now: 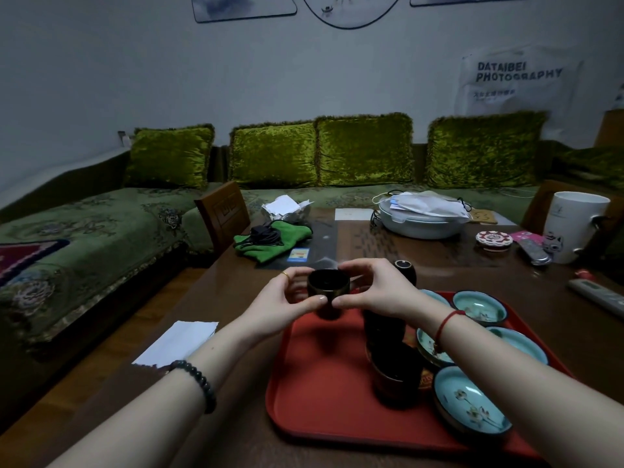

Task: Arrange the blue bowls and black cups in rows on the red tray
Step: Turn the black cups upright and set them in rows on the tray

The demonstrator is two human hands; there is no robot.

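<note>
A black cup (328,285) hangs above the far left corner of the red tray (317,393). My left hand (287,300) and my right hand (371,288) grip it from either side, thumbs meeting in front. Two more black cups (383,327) (395,373) stand in a line on the tray, and another black cup (405,270) shows just beyond my right hand. Several blue bowls stand along the tray's right side, among them a near one (471,405), a middle one (520,344) and a far one (479,305); my right forearm hides part of one.
On the wooden table lie a white paper (177,342) at the left, a green cloth with black cable (270,239), a lidded basin (422,217), a white mug (574,224) and remotes (597,293) at the right. A green sofa with cushions runs behind.
</note>
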